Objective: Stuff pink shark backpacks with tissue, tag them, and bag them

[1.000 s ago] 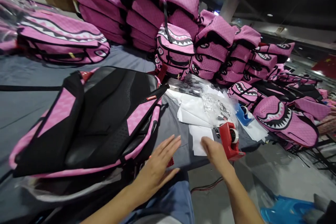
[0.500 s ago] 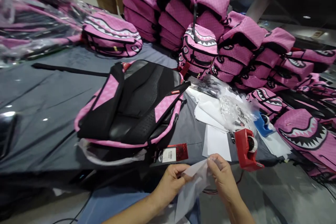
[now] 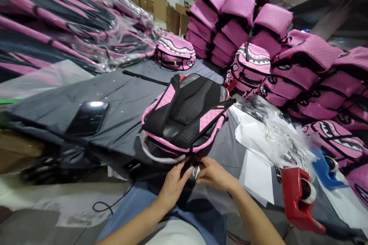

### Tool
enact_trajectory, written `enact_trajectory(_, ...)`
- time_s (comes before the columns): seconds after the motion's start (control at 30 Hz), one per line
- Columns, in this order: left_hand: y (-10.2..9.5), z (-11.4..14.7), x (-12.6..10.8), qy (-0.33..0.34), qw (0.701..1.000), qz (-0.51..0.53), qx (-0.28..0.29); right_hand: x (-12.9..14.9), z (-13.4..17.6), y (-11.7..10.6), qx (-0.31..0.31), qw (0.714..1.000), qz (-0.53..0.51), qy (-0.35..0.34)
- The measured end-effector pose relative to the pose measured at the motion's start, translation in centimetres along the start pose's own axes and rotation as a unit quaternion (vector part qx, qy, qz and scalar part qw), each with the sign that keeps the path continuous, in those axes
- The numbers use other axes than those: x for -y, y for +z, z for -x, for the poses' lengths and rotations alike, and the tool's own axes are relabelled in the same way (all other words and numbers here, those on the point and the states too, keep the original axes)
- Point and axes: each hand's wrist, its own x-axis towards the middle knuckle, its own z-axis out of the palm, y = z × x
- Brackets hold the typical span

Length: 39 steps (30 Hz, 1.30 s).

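Note:
A black and pink backpack [image 3: 186, 115] lies on the grey-covered table, its padded back and shoulder straps facing up. A pale plastic-wrapped handle loop [image 3: 155, 157] hangs at its near edge. Just below that edge, my left hand [image 3: 171, 185] has its thumb and fingers closed around something dark and partly hidden. My right hand [image 3: 217, 175] pinches beside it, fingertips close to the left thumb. A small whitish piece [image 3: 196, 171] shows between the hands. Beneath my right hand hangs a thin translucent sheet [image 3: 212, 198]; whether the fingers hold it is unclear.
A red tape dispenser [image 3: 296, 195] and a blue one [image 3: 327, 170] stand at right, near white papers [image 3: 257, 176] and clear plastic bags [image 3: 276, 130]. A phone [image 3: 89, 118] lies left. Stacked pink bags [image 3: 238, 7] rise behind; plastic-wrapped backpacks [image 3: 57, 19] fill the far left.
My view has swung left. Both hands have moved from holding the white sheet in front of the table to the backpack's near edge, where the red and black tag lay.

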Motion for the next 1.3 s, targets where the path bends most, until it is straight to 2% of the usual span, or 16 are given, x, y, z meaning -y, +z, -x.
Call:
enact_trajectory(0.07, 0.5, -0.7, -0.4, -0.027, 0.998, 0.030, 0.037, 0.5, 0.7, 0.3, 0.051, 0.994, -0.092, -0.032)
enact_trajectory(0.13, 0.5, -1.0, -0.6, -0.053, 0.991, 0.091, 0.087, 1.0, 2.3, 0.4, 0.043, 0.986, -0.163, -0.015)
enact_trajectory(0.23, 0.0, -1.1, -0.4, -0.078, 0.974, 0.174, 0.124, 1.1, 5.5, -0.3, -0.084, 0.969, -0.212, 0.091)
enact_trajectory(0.33, -1.3, -0.7, 0.5, -0.093, 0.973, 0.177, 0.116, 0.8, 9.3, -2.0, -0.214, 0.932, -0.214, 0.201)
enact_trajectory(0.4, -2.3, -0.4, 1.0, -0.129, 0.967, 0.190, 0.110, 0.8, 11.6, -3.1, -0.256, 0.920, -0.173, 0.242)
enact_trajectory(0.47, -3.2, 0.0, 1.0, -0.174, 0.953, 0.219, 0.118, 1.2, 12.6, -3.7, -0.249, 0.925, -0.126, 0.258)
enact_trajectory(0.53, -3.6, 0.6, 0.4, -0.189, 0.940, 0.242, 0.146, 1.6, 11.8, -3.4, -0.174, 0.943, -0.107, 0.264)
enact_trajectory(0.63, -3.2, 1.6, -1.0, -0.148, 0.937, 0.260, 0.178, 1.4, 7.3, -1.8, -0.050, 0.966, -0.091, 0.238)
enact_trajectory(0.73, -1.9, 2.5, -1.8, -0.056, 0.961, 0.202, 0.182, 0.1, 1.3, -0.2, -0.102, 0.970, -0.101, 0.196)
enact_trajectory(0.8, -0.8, 2.7, -1.5, 0.012, 0.983, 0.079, 0.166, -0.8, -1.7, 0.0, -0.181, 0.952, -0.168, 0.179)
enact_trajectory(0.87, 0.3, 2.7, -0.9, 0.073, 0.983, -0.077, 0.148, -1.0, -3.2, -0.1, -0.235, 0.928, -0.239, 0.162)
enact_trajectory(0.97, 1.9, 2.4, 0.0, 0.157, 0.939, -0.268, 0.147, -0.3, -3.5, 0.0, -0.258, 0.914, -0.283, 0.130)
enact_trajectory(1.03, 2.5, 2.3, 0.3, 0.220, 0.913, -0.314, 0.136, 0.4, -3.4, 0.5, -0.268, 0.916, -0.270, 0.123)
enact_trajectory(1.13, 2.0, 2.3, 0.9, 0.277, 0.929, -0.241, 0.040, 0.8, -3.5, 1.4, -0.296, 0.918, -0.229, 0.131)
enact_trajectory(1.23, 0.9, 2.3, 1.9, 0.174, 0.977, -0.081, -0.096, 0.4, -3.9, 1.8, -0.299, 0.921, -0.209, 0.138)
enact_trajectory(1.3, 0.7, 2.0, 2.2, 0.079, 0.987, 0.031, -0.136, 0.0, -4.0, 1.6, -0.290, 0.925, -0.202, 0.140)
